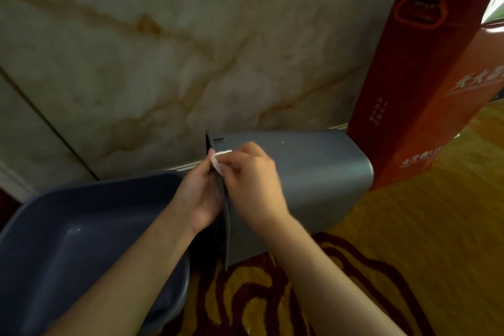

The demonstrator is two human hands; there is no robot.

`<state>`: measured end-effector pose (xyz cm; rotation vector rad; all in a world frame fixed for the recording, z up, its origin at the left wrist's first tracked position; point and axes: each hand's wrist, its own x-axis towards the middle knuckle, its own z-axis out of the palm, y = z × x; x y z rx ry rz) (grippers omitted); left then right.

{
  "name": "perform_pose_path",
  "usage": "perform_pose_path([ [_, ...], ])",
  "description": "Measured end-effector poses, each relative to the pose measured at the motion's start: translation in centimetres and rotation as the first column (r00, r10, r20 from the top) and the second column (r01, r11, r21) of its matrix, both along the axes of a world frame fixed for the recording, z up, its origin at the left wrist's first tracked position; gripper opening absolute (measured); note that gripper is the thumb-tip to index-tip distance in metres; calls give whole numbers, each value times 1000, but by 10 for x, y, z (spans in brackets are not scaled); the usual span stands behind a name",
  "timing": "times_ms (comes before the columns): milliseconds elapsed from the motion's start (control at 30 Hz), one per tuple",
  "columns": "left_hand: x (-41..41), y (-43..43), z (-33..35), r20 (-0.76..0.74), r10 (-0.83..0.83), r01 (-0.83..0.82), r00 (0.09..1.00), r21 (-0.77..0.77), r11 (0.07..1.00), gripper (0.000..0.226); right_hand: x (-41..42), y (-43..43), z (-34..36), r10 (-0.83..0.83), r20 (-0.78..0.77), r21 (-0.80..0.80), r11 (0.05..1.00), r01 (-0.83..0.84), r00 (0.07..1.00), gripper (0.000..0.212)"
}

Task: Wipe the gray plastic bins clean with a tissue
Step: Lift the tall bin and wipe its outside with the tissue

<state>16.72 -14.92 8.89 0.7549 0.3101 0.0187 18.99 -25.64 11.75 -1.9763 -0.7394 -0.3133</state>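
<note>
Head view: 1 gray bin [313,172] lies on its side on the carpet [409,240] by the wall. The left hand [199,196] grips its rim; the right hand [253,180] pinches a white tissue [218,158] against that rim. Pale specks remain on its side, so wiping seems unfinished. A 2nd bin [81,240] waits nearby.

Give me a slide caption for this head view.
Both hands press a tissue on a tipped gray bin's rim.

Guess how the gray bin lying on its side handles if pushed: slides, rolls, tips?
The gray bin looks like thin, light plastic. Its flat side rests on the carpet, so it probably slides, not rolls. The left hand and right hand at its rim likely steady it.
</note>
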Motion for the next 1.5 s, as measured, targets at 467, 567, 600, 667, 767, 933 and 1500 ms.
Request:
perform_pose_path([
  [467, -7, -14, -2, -31, 11, -6, 999, 151, 989, 38, 65, -76, -18, -502, -114, -148, 862, 485, 857, 20],
  [567, -10, -17, -4, 3, -32, 31, 999, 180, 983, 41, 45, -43, -4, -317, -22, -25, 948, 316, 948, 14],
  [600, -11, -17, -4, 22, -45, 40, 999, 187, 982, 43, 37, -29, 0, -216, 14, -7, 976, 216, 976, 12],
  [667, -12, -17, -4, 55, -70, 58, 996, 205, 977, 41, 26, -9, 3, -105, 39, -27, 994, 107, 994, 9],
  [767, -15, -15, -5, 75, -89, 73, 993, 195, 978, 40, 32, -12, -3, -115, 27, -46, 992, 116, 993, 8],
  [933, -19, -13, -9, 53, -80, 66, 995, 232, 971, 35, 63, -64, -19, -396, -56, -72, 917, 392, 916, 13],
  [1500, 28, -14, 45, -307, 188, -121, 933, 224, 967, 36, 57, -136, -46, -600, -118, -111, 800, 590, 791, 27],
])
